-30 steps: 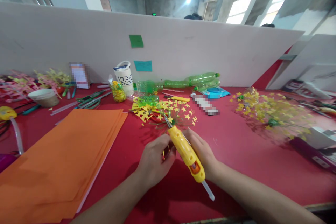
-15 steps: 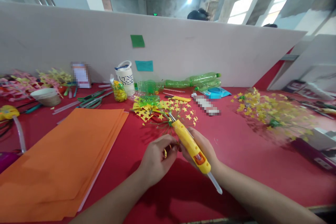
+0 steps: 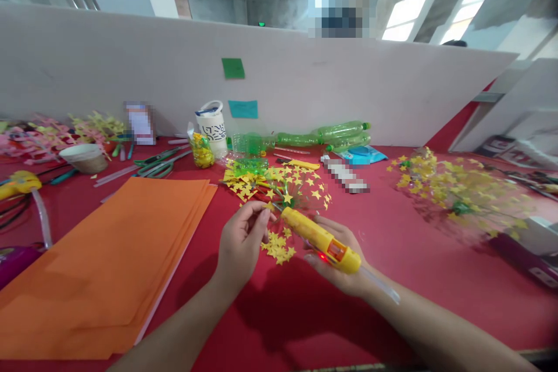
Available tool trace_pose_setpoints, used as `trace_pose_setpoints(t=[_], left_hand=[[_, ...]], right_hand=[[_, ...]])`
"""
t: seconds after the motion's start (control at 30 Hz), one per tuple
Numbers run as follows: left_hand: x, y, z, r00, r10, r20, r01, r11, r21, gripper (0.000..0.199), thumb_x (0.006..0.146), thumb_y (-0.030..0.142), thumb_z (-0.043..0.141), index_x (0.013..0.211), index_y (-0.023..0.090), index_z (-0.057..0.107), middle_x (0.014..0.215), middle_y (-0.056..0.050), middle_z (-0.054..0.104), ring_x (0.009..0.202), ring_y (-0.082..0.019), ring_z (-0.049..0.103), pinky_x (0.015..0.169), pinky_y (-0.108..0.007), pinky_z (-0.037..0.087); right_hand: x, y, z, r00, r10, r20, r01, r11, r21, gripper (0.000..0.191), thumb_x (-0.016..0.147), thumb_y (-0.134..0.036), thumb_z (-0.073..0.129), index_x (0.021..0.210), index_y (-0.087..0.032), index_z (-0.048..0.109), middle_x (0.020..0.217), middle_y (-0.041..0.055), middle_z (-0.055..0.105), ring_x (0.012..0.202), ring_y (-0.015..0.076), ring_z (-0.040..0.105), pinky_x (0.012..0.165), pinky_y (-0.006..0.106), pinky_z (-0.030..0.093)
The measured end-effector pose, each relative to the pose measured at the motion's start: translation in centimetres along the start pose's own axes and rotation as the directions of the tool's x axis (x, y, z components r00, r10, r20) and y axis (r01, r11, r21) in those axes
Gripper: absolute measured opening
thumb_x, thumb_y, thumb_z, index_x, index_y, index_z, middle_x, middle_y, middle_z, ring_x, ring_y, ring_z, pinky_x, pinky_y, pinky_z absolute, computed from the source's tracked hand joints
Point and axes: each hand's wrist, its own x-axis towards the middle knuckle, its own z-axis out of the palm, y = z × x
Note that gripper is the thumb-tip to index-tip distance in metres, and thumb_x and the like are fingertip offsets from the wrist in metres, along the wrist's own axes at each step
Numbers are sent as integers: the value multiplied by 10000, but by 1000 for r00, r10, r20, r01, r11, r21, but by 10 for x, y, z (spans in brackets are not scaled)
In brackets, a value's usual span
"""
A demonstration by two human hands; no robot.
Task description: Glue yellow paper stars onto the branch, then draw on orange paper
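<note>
Head camera: the left hand (image 3: 238, 241) pinches a yellow star (image 3: 269, 207) just beside the nozzle (image 3: 276, 208) of the glue gun (image 3: 316, 232) gripped in the right hand (image 3: 349, 283), near loose stars (image 3: 279, 247). A slip might burn the nearby fingertips (image 3: 264, 217).

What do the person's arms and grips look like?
The left forearm and right forearm are bare, with no sleeves showing. The left grip and right grip are human hands without gloves. No watch or bracelet shows on either wrist.
</note>
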Motion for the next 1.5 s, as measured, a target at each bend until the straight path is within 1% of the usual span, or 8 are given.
trace_pose_setpoints(t=[0.07, 0.1, 0.13, 0.23, 0.4, 0.73, 1.03, 1.5], left_hand=[[0, 0, 0, 1000, 5, -8, -5, 999, 33, 122, 853, 288, 514, 876, 177, 560, 727, 11, 624, 492, -66, 499, 440, -153, 396], [0, 1, -1, 1000, 8, -11, -7, 999, 51, 120, 854, 283, 512, 874, 176, 561, 717, 14, 623, 489, -66, 499, 442, -152, 396], [0, 1, -1, 1000, 11, -13, -10, 998, 66, 117, 854, 279, 511, 868, 174, 562, 709, 16, 621, 488, -65, 499, 448, -153, 399], [0, 1, -1, 1000, 23, -14, -22, 996, 87, 113, 855, 272, 510, 854, 173, 564, 700, 21, 614, 492, -62, 492, 477, -155, 412], [1, 1, -1, 999, 26, -18, -25, 995, 95, 106, 853, 266, 513, 847, 176, 568, 695, 29, 609, 499, -58, 483, 496, -152, 414], [1, 2, 0, 1000, 20, -18, -18, 995, 99, 103, 851, 264, 510, 828, 178, 562, 695, 29, 612, 492, -58, 477, 492, -153, 407], [1, 3, -1, 1000, 26, -18, -24, 994, 111, 108, 850, 263, 506, 822, 176, 563, 689, 27, 609, 496, -61, 478, 496, -155, 409], [1, 2, -1, 1000, 23, -19, -21, 995, 96, 103, 849, 268, 520, 821, 181, 568, 677, 34, 600, 492, -58, 472, 491, -153, 403]], right_hand=[[0, 0, 0, 993, -96, 61, 101, 993, -68, 178, 810, -299, 535, 663, -224, 469, 598, -2, 516, 557, 144, 490, 551, 310, 441], [0, 0, 0, 989, -123, 82, 130, 987, -89, 182, 819, -287, 520, 663, -220, 455, 597, -3, 501, 552, 140, 473, 534, 298, 422], [1, 0, -1, 989, -122, 82, 129, 987, -98, 191, 823, -285, 512, 659, -216, 442, 593, -5, 483, 547, 136, 457, 517, 288, 402], [3, -2, -1, 990, -100, 95, 109, 990, -93, 212, 831, -284, 491, 646, -210, 421, 581, -11, 446, 537, 131, 429, 486, 271, 356], [3, -1, 0, 993, -72, 89, 79, 994, -76, 215, 833, -287, 485, 648, -200, 419, 582, -15, 440, 529, 118, 410, 497, 264, 348], [2, -3, 0, 988, 63, 142, -63, 998, -3, 175, 813, -293, 498, 681, -195, 437, 611, -12, 430, 514, 101, 413, 467, 248, 324], [2, -5, -1, 983, 103, 155, -106, 994, 15, 140, 813, -294, 499, 721, -191, 484, 634, 2, 491, 524, 105, 448, 477, 255, 341], [2, -4, -2, 983, 96, 157, -99, 995, 9, 149, 819, -302, 493, 722, -189, 489, 636, 17, 518, 526, 117, 465, 482, 264, 350]])
